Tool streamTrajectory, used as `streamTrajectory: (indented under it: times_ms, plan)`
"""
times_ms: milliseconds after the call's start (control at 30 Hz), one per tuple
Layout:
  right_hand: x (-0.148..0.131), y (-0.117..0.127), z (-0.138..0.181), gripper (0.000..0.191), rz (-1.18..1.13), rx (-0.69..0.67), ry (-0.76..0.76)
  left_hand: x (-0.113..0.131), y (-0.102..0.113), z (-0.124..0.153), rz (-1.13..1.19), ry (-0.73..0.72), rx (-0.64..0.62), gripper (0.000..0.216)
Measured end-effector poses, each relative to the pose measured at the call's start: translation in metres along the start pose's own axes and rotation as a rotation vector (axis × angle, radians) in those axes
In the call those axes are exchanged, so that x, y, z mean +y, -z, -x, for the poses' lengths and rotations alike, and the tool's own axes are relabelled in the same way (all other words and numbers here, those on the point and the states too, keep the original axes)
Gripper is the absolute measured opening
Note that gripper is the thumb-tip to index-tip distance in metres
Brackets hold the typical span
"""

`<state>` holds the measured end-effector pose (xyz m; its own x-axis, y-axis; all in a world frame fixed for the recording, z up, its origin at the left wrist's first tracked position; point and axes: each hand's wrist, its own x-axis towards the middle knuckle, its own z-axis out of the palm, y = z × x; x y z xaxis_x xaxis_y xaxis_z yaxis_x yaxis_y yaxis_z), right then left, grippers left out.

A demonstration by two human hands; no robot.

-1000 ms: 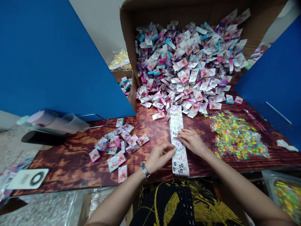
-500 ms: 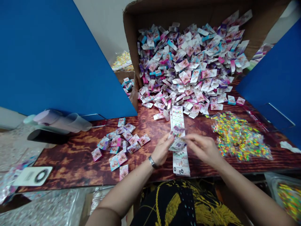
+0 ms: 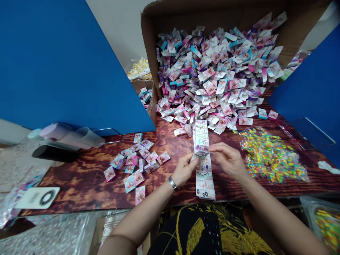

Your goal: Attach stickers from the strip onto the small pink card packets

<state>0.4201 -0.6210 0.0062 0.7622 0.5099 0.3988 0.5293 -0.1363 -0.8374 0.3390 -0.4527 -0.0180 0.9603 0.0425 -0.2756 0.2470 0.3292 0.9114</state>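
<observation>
Between my hands is a small printed paper sheet (image 3: 201, 153), partly folded over. My left hand (image 3: 185, 169), with a watch at the wrist, pinches its left side between thumb and fingers. At the sheet's right edge, the fingertips of my right hand (image 3: 227, 158) are closed on it. Beneath lies a stack of long printed paper strips (image 3: 204, 182) on the dark wood-patterned table (image 3: 87, 184), showing rows of small coloured pictures. Part of the stack is hidden by the held sheet and my left fingers.
A big cardboard box (image 3: 149, 46) spills many small open cartons (image 3: 209, 86) onto the table. Closed small boxes (image 3: 138, 177) lie at left. Bags of colourful pieces (image 3: 271, 154) lie at right. A white phone (image 3: 38, 197) and plastic cups (image 3: 89, 137) are far left.
The held sheet has gone from lying open and tilted to being folded over. My right hand has shifted slightly up and stays at the sheet's right edge.
</observation>
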Motion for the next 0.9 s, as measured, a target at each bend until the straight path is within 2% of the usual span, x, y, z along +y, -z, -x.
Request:
streamTrajectory:
  times_ms: [100,200,267,367,433,467,567,633,700,767,833,900]
  plan:
    - [-0.001,0.007,-0.002,0.037,-0.179,-0.062,-0.038,0.007,0.002,-0.001,0.135,0.029,-0.012,0.037]
    - [-0.004,0.006,-0.003,0.023,-0.118,-0.235,0.006,0.013,0.003,0.000,0.357,0.077,-0.056,0.034]
    - [-0.006,0.000,-0.003,0.022,-0.064,-0.305,0.047,0.015,0.002,0.000,0.455,0.095,-0.043,0.029]
    - [-0.006,-0.010,-0.002,0.031,0.023,-0.193,-0.063,0.014,0.001,0.000,0.418,0.084,-0.018,0.027]
    - [-0.005,-0.012,-0.004,0.036,0.127,-0.143,-0.121,0.013,0.002,-0.001,0.303,0.059,-0.040,0.025]
    - [-0.006,-0.011,-0.005,0.032,0.176,-0.143,-0.113,0.014,0.003,-0.001,0.205,0.037,-0.056,0.026]
    - [-0.014,-0.001,-0.011,0.016,0.290,-0.060,-0.005,0.021,0.013,-0.001,-0.316,-0.143,-0.031,0.033]
    - [-0.024,0.008,-0.016,0.018,0.361,0.042,0.069,0.028,0.020,-0.001,-0.693,-0.324,0.053,0.044]
    - [-0.033,0.015,-0.021,0.020,0.407,0.068,0.125,0.034,0.025,-0.002,-0.873,-0.447,0.078,0.060]
    - [-0.036,0.017,-0.028,0.019,0.427,0.070,0.133,0.035,0.025,-0.003,-0.819,-0.428,-0.018,0.061]
    - [-0.033,0.018,-0.036,0.017,0.453,0.143,0.101,0.030,0.022,-0.005,-0.628,-0.304,-0.120,0.045]
    - [-0.027,0.018,-0.041,0.021,0.487,0.251,0.070,0.023,0.018,-0.006,-0.375,-0.151,-0.144,0.036]
